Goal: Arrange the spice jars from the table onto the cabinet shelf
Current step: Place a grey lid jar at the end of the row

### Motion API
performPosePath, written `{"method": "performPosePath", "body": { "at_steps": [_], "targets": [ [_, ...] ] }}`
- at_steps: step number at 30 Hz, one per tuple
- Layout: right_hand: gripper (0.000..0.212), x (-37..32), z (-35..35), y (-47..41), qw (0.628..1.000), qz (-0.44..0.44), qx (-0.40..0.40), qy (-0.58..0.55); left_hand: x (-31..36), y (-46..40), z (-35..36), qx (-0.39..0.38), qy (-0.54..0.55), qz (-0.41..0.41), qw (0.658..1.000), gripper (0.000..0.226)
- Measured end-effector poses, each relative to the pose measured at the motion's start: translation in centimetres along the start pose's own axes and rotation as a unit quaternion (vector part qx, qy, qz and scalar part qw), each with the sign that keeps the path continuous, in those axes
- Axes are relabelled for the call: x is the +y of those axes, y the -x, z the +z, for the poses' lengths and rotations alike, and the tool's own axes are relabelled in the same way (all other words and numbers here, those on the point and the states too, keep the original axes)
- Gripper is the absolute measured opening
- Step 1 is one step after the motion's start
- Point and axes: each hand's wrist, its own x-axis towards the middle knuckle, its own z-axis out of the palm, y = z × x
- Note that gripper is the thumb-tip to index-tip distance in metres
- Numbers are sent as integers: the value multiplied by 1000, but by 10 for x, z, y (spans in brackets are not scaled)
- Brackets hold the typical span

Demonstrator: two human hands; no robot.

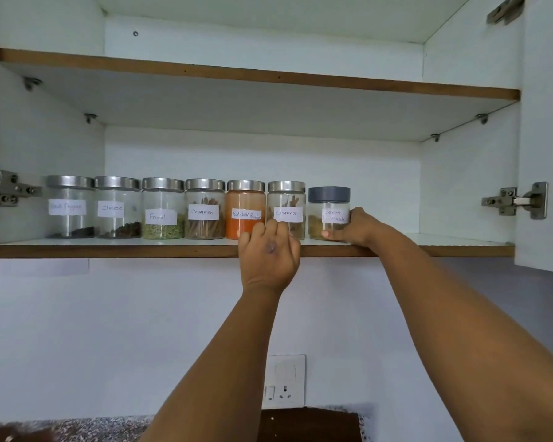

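Several labelled glass spice jars stand in a row on the lower cabinet shelf (109, 247). At the right end is the garam masala jar (329, 205) with a grey lid; my right hand (355, 229) grips its right side and base. My left hand (268, 256) is raised in front of the shelf edge, with its curled fingers touching the base of the right cinnamon jar (286, 202), beside the red chilli powder jar (246, 205). Further left stand another cinnamon jar (205, 208), fennel (163, 208), cloves (117, 207) and one more jar (70, 207).
The upper shelf (256, 74) holds nothing I can see. To the right of the garam masala jar the lower shelf is bare as far as the cabinet wall. Open doors hang on hinges (514, 200) at both sides. A wall socket (284, 381) sits below, above a speckled countertop (93, 429).
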Motion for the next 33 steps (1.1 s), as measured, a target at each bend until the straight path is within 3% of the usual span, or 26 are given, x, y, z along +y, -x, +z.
{"method": "performPosePath", "body": {
  "at_steps": [4, 20, 25, 27, 33],
  "targets": [
    [94, 0, -1, 5, 1000, -8, 4, -5, 0, 0, -2, -2, 8, -2, 1000, 24],
    [94, -1, 1, 13, 1000, -17, 11, 23, 0, -1, -6, -31, 22, -7, 999, 29],
    [142, -5, 0, 21, 999, 12, 8, 35, 0, -1, -6, -37, 9, 1, 999, 26],
    [148, -5, 1, 27, 998, 19, 23, 58, -1, -2, -6, -42, 12, 6, 999, 27],
    [120, -1, 14, 47, 979, -2, 83, 186, -3, -4, -6, -71, 11, 11, 997, 32]
  ]
}}
